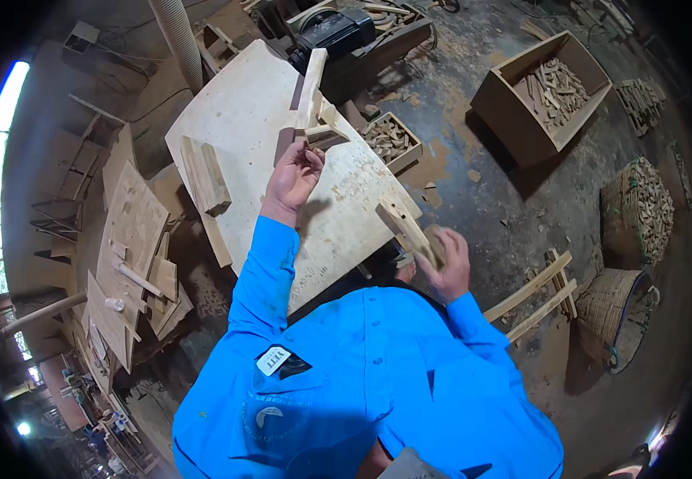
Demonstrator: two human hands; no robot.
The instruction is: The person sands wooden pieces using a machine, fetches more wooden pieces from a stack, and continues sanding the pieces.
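My left hand (296, 177) is over the pale worktable with its fingers curled closed. Just beyond its fingertips lies a short curved wooden piece (326, 134), close to a long upright strip of wood (311, 88) and a dark brown block (284, 144). What the curled fingers hold, if anything, is hidden. At the table's near right corner, my right hand (448, 267) grips a wooden piece (410, 229) with dark holes near its far end. The fingers wrap over its near end, hiding part of it.
Wooden strips (205, 176) lie on the left of the worktable (242, 96). A machine with a black motor (334, 32) stands beyond. On the right are a large box (506, 116) of offcuts, a smaller box (414, 156), woven baskets (613, 307) and a wooden frame (533, 295).
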